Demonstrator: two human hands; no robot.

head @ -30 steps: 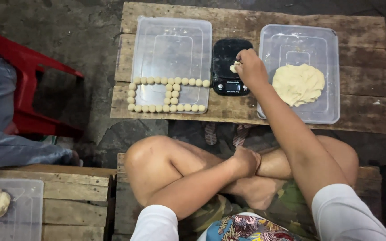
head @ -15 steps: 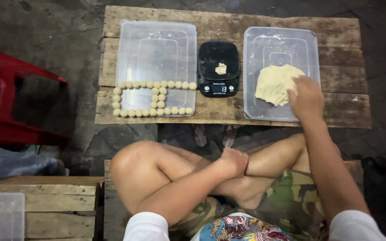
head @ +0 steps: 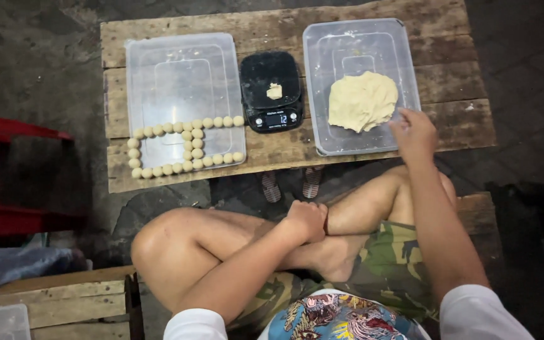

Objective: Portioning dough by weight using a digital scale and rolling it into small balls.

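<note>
- On the right of the table (head: 177,182), my right hand (head: 413,132) hovers at the near right edge of the clear tray (head: 322,94), fingers loosely curled, holding nothing I can see.
- Dough lump (head: 362,101) lies just left of that hand and slightly farther, inside the tray; pale, rough and irregular, no clear long axis.
- My left hand (head: 306,220) rests closed on my crossed legs, well apart, grasping only my ankle.
- A small dough piece (head: 274,92) sits on the black scale (head: 271,91), further left.

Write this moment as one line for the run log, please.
right hand: over dough tray edge | left hand: on ankle | scale: small dough piece | left tray: dough balls
</note>
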